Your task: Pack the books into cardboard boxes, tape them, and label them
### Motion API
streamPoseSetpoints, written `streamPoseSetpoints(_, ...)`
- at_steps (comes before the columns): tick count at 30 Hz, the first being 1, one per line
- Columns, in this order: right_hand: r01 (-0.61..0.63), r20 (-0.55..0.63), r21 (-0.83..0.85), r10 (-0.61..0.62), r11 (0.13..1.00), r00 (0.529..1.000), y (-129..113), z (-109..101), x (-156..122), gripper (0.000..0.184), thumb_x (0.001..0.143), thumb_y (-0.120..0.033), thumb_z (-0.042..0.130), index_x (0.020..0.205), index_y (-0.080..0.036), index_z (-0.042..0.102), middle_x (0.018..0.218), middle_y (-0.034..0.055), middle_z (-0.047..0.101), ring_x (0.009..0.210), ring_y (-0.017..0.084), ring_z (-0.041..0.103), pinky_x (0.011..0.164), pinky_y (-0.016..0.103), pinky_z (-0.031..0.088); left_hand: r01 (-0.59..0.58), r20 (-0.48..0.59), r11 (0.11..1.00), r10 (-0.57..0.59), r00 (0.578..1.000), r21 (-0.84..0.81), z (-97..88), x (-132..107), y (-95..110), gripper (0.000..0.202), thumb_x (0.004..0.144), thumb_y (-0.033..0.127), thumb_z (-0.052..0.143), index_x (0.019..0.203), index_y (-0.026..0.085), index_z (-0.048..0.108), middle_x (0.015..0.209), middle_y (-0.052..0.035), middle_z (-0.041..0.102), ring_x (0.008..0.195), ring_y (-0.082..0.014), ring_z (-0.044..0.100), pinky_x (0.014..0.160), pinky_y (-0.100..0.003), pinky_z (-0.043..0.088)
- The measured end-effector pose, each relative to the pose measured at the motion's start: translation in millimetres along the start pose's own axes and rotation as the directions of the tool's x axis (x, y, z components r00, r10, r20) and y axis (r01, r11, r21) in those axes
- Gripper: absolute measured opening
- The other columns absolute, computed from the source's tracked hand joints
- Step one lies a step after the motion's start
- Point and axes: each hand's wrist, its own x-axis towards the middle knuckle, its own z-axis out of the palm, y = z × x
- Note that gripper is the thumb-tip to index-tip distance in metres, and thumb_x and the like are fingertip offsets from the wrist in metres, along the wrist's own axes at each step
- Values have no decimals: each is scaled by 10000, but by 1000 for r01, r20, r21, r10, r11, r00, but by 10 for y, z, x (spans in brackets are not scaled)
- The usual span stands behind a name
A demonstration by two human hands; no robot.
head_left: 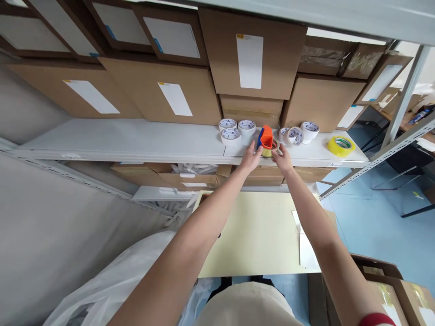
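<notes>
Now at the front of the white shelf (pixel 136 140), among tape rolls (pixel 231 135): tape dispenser (pixel 267 137), pinched between left hand (pixel 250 157) and right hand (pixel 282 159). Probably light, stiff plastic; best held by its body, clear of any blade.

I see bright, even light, strongest at the upper right; the white shelf (pixel 136 136) glares mildly, with soft shadow beneath. My wide lens bows the edges hard. The tape dispenser (pixel 267 138) looks sharp.
</notes>
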Motion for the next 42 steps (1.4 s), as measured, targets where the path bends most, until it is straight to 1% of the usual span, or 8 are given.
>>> streamPoseSetpoints(6,78,12,78,-79,994,997,50,82,6,732,761,-559,667,1381,-233,455,1235,94,619,698,109,531,623,274,532,23,17,996,-21,1000,-90,90,-52,31,500,884,581,568,1111,144,655,1193,-140,694,1208,-282,593,1060,-415,428)
streamPoseSetpoints(10,138,-20,66,-137,988,990,-56,-9,-176,667,794,-596,650,1333,-243,478,1313,93,569,758,108,547,700,281,536,14,-55,988,-23,998,-154,100,-290,93,540,899,645,498,1084,156,636,1115,-111,701,1127,-242,628,983,-388,485)
streamPoseSetpoints(14,175,-42,-10,-176,984,984,-182,-220,-683,551,845,-576,624,1269,-237,523,1237,80,600,771,125,566,716,292,539,34,-113,980,-57,992,-196,147,-850,93,596,876,696,488,1189,198,584,1170,-104,666,1122,-234,624,906,-372,524)
streamPoseSetpoints(18,138,-51,-109,-144,984,988,-147,-425,-1526,450,872,-491,628,1248,-261,541,1147,62,624,754,137,572,713,313,549,33,-104,973,-58,993,-230,291,-1708,-71,686,879,694,479,1411,262,438,1306,-119,605,1171,-250,603,930,-390,524)
streamPoseSetpoints(23,-28,-92,-204,9,979,996,371,-586,-2569,390,867,-429,623,1211,-259,550,1230,100,602,809,172,604,774,385,565,217,-7,961,-222,975,-173,470,-2682,-598,661,900,662,454,1428,264,439,1398,-138,550,1235,-270,567,974,-414,511)
streamPoseSetpoints(26,-247,-122,-213,225,945,967,842,-660,-2987,403,863,-424,598,1212,-231,541,1169,109,628,783,182,621,741,389,571,398,104,916,-393,914,-39,544,-3011,-944,621,910,626,455,1402,247,480,1401,-137,559,1214,-256,585,952,-398,521)
streamPoseSetpoints(33,-513,-165,-256,486,819,858,1606,-780,-3431,391,845,-358,576,1190,-178,539,1038,106,679,714,187,637,712,381,557,608,230,789,-610,758,89,748,-3336,-1474,551,914,519,499,1371,212,527,1384,-132,599,1221,-251,606,985,-389,505)
streamPoseSetpoints(42,-610,-210,-126,580,782,787,1807,-801,-3678,534,850,-387,576,1334,-185,475,1316,167,580,898,208,653,793,387,559,717,201,694,-713,672,64,847,-3554,-1651,604,910,556,502,1422,237,457,1435,-141,548,1225,-258,598,938,-389,524)
